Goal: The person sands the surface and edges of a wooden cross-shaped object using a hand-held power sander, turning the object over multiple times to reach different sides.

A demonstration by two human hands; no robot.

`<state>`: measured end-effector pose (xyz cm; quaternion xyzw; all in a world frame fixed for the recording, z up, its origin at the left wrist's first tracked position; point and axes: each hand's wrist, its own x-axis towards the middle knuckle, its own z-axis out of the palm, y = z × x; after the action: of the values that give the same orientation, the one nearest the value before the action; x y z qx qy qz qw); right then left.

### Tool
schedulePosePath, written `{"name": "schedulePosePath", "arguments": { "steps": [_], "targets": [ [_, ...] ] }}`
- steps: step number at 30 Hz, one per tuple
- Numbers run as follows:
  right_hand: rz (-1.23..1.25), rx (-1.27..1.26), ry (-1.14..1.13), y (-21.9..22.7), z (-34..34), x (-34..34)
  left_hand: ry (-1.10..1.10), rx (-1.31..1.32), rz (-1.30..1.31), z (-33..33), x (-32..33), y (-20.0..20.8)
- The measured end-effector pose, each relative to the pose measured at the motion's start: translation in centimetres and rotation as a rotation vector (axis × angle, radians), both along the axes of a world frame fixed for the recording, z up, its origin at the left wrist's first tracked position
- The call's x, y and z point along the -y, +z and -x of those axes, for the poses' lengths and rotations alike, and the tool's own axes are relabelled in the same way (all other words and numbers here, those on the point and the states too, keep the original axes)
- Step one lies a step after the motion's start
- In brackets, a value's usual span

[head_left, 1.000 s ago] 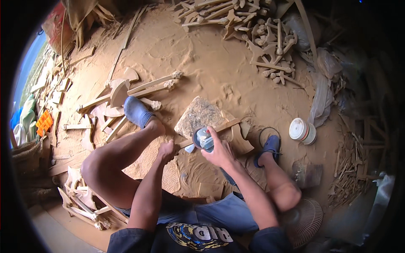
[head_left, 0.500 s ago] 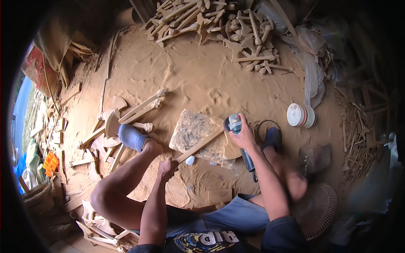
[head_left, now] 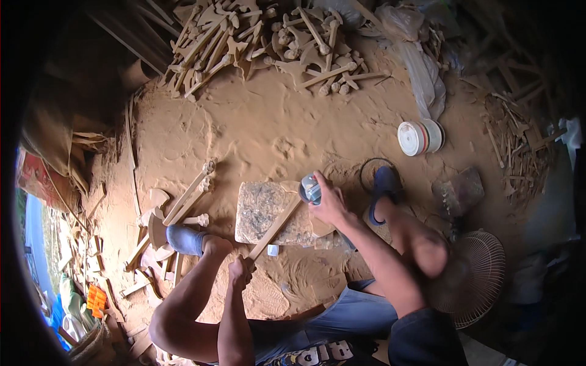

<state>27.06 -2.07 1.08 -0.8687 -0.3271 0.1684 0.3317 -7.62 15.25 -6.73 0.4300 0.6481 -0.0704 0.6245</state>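
My left hand (head_left: pixel 242 272) is closed round the near end of a long flat wooden piece (head_left: pixel 275 230). The piece slants up and right across a stained pale block (head_left: pixel 259 204). At its far end my right hand (head_left: pixel 331 204) grips an angle grinder (head_left: pixel 311 190) by its head, with the disc edge against or very close to the wood; exact contact is hidden. A curved, flared wooden part shows beside the grinder, partly behind my right forearm; whether it belongs to the held piece I cannot tell. A small white object (head_left: pixel 273 250) lies by the block's near edge.
Sawdust covers the ground. Knobbed and curved wooden pieces (head_left: pixel 213 46) are heaped at the back, and others (head_left: pixel 189 195) lie by my left foot. A white tub (head_left: pixel 413 138) lies at the right. A round wire fan guard (head_left: pixel 479 280) stands beside my right knee.
The view has shifted and turned, so the surroundings appear displaced. Both hands keep their grips, and the grinder stays at the far end of the wooden piece.
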Motion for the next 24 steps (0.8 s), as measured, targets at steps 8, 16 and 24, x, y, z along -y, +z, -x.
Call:
{"name": "schedulePosePath", "arguments": {
  "steps": [8, 16, 24],
  "targets": [
    [0.066, -0.174, 0.129, 2.1, 2.2, -0.3, 0.044, 0.01, 0.018, -0.4, -0.1, -0.2],
    [-0.044, -0.133, 0.177, 3.1, 5.8, 1.8, 0.049, 0.042, 0.083, 0.1, -1.4, -1.9],
    [0.036, -0.313, 0.252, -0.1, 7.9, -1.4, 0.036, -0.066, 0.058, 0.1, -0.8, -0.3]
  ]
}}
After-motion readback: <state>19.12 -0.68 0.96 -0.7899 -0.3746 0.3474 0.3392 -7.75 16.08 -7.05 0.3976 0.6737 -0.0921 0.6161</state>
